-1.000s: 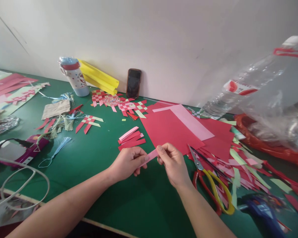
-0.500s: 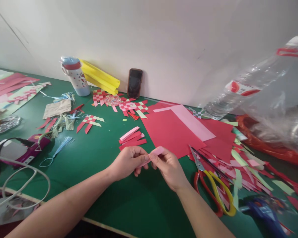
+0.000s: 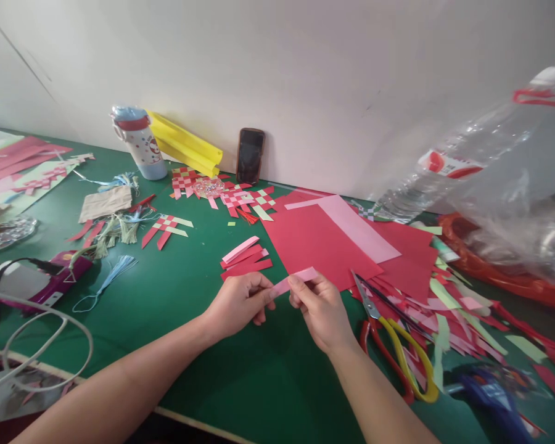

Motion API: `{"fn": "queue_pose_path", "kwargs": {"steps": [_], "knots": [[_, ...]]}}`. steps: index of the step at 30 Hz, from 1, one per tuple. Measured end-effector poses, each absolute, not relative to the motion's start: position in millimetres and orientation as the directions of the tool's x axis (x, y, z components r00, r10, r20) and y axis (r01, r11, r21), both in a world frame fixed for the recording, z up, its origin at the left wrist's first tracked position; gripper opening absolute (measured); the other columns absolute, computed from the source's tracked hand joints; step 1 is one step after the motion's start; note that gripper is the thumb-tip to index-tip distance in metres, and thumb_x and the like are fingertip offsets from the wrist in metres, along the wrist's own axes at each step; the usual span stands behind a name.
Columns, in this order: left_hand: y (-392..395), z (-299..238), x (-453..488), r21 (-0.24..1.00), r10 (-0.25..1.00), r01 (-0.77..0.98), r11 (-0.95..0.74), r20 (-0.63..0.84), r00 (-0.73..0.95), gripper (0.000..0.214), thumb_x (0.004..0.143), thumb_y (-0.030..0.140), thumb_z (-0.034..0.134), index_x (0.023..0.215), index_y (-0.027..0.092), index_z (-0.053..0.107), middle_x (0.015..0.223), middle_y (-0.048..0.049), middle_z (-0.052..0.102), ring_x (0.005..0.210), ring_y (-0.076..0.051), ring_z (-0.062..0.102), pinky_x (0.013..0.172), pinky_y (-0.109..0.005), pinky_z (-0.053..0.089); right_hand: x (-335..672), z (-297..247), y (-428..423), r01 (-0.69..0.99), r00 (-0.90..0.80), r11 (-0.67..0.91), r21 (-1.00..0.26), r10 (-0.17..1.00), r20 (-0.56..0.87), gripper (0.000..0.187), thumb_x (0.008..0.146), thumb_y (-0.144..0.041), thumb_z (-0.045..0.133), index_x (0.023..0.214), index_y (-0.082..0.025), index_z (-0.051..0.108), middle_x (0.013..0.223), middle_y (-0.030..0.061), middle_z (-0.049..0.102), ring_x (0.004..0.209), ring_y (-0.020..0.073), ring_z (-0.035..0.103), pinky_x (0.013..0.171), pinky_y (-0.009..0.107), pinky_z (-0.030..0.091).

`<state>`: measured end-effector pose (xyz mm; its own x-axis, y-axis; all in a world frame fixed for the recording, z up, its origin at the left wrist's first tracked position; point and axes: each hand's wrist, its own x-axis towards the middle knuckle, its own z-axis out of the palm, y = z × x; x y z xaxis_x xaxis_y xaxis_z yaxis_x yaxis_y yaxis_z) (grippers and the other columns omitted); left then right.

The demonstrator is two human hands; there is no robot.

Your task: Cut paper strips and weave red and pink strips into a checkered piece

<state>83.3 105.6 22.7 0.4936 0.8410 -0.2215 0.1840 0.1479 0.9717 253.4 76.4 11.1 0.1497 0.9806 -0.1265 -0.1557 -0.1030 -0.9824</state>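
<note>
The left hand [image 3: 238,302] has its fingers clamped on one end of the pink paper strip [image 3: 296,279], and the right hand [image 3: 321,308] pinches its middle, just above the bench [image 3: 189,320]. The step seems to be folding the strip; a clean crease calls for aligned edges.

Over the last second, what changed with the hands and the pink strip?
The right hand slid along the pink strip toward the left hand, so the strip's far end now sticks out past its fingers. Both hands kept their pinch; nothing was let go. The scissors and red strip pile stayed put.
</note>
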Motion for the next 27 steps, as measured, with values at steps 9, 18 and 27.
{"fn": "queue_pose_path", "kwargs": {"steps": [9, 18, 27], "knots": [[109, 27, 81, 0.954, 0.774, 0.05, 0.297, -0.271, 0.572, 0.041, 0.075, 0.053, 0.069, 0.076, 0.013, 0.059, 0.062, 0.0001, 0.063, 0.041, -0.005, 0.05, 0.041, -0.017, 0.043, 252, 13, 73, -0.005, -0.009, -0.128, -0.992, 0.992, -0.128, 0.03, 0.078, -0.048, 0.07, 0.072, -0.02, 0.063, 0.06, -0.0026, 0.05, 0.058, 0.0123, 0.045, 0.055, 0.027, 0.034], [108, 27, 81, 0.955, 0.779, 0.089, 0.282, -0.283, 0.56, 0.033, 0.078, 0.045, 0.066, 0.075, 0.014, 0.057, 0.061, 0.0003, 0.063, 0.04, -0.005, 0.05, 0.039, -0.017, 0.041, 274, 20, 86, -0.153, 0.237, -0.061, -0.986, 0.967, -0.097, 0.032, 0.072, -0.048, 0.076, 0.066, -0.02, 0.061, 0.051, -0.0047, 0.047, 0.05, 0.0096, 0.042, 0.051, 0.025, 0.033], [106, 23, 80, 0.963, 0.786, 0.217, 0.158, -0.255, 0.563, 0.022, 0.085, 0.038, 0.057, 0.077, 0.018, 0.052, 0.059, 0.004, 0.061, 0.038, -0.006, 0.049, 0.038, -0.016, 0.036, 274, 10, 83, 0.086, 0.299, -0.01, -0.996, 0.954, 0.017, 0.04, 0.078, -0.055, 0.067, 0.063, -0.021, 0.053, 0.049, -0.0058, 0.042, 0.047, 0.0099, 0.039, 0.048, 0.025, 0.033]]}}
